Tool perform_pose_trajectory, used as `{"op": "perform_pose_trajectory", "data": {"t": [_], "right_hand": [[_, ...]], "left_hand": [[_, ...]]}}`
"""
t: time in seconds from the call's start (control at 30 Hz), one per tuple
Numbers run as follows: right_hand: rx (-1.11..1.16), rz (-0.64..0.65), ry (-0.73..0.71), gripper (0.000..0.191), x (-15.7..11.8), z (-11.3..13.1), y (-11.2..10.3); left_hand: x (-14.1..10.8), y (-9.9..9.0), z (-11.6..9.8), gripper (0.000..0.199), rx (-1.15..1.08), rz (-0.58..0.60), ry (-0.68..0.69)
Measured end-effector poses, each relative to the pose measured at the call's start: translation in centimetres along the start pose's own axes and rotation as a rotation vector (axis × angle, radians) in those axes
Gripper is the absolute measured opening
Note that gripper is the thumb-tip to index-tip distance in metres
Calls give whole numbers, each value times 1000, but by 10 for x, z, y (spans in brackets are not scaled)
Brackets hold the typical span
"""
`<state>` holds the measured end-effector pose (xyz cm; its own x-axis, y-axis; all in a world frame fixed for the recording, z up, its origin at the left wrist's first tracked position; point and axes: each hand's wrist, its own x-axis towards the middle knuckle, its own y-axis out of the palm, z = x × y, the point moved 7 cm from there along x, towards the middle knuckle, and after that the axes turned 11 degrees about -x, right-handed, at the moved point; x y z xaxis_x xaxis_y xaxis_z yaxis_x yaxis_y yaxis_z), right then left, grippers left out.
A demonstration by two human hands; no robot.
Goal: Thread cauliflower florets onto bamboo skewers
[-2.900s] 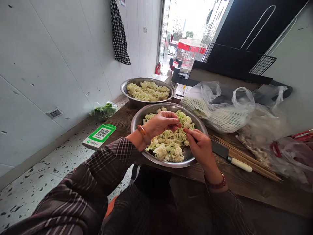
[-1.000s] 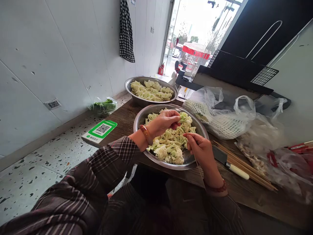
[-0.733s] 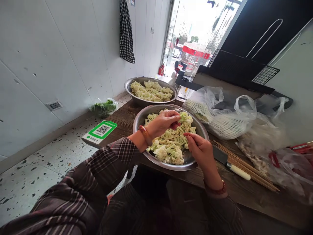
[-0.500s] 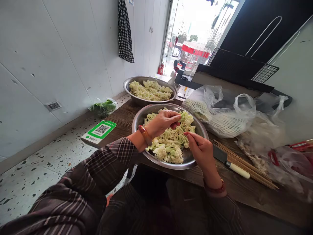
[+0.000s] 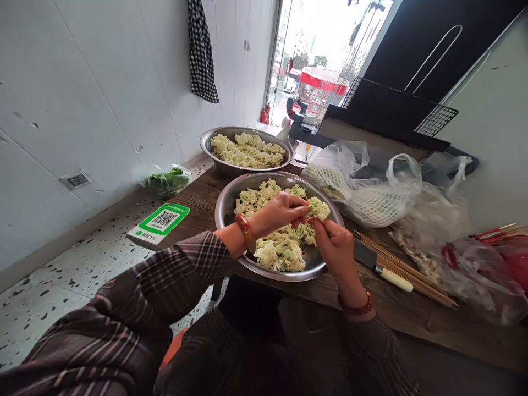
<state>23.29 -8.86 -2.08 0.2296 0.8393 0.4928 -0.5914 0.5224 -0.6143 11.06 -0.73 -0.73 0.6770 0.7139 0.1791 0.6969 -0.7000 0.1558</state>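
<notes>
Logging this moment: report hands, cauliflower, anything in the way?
Left hand pinching pale green-white cauliflower floret; right hand close by, grip unclear. More florets below, in round silver metal basin. Cream-handled knife lying right of basin, not between hands.

Sleeves (image 5: 165,286) are dark brown plaid, pale-lined; left wrist (image 5: 231,240) bears an amber bangle (image 5: 247,234); right wrist (image 5: 350,289), a red beaded bracelet (image 5: 358,309).

Creamy green cauliflower (image 5: 282,256), brown plaid sleeve (image 5: 177,278), silvery bowl (image 5: 223,206); amber bangle (image 5: 246,231)
</notes>
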Motion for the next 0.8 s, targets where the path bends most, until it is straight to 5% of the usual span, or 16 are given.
{"op": "perform_pose_trajectory", "data": {"t": [0.27,0.47,0.8], "right_hand": [[138,150,11,38,0,-2,11],[108,118,-36,36,2,1,10],[132,109,-46,35,2,3,8]], "left_hand": [[3,-24,3,17,-223,-173,-9],[4,-19,3,35,-191,-60,-16],[4,-14,-1,41,-155,-33,31]]}}
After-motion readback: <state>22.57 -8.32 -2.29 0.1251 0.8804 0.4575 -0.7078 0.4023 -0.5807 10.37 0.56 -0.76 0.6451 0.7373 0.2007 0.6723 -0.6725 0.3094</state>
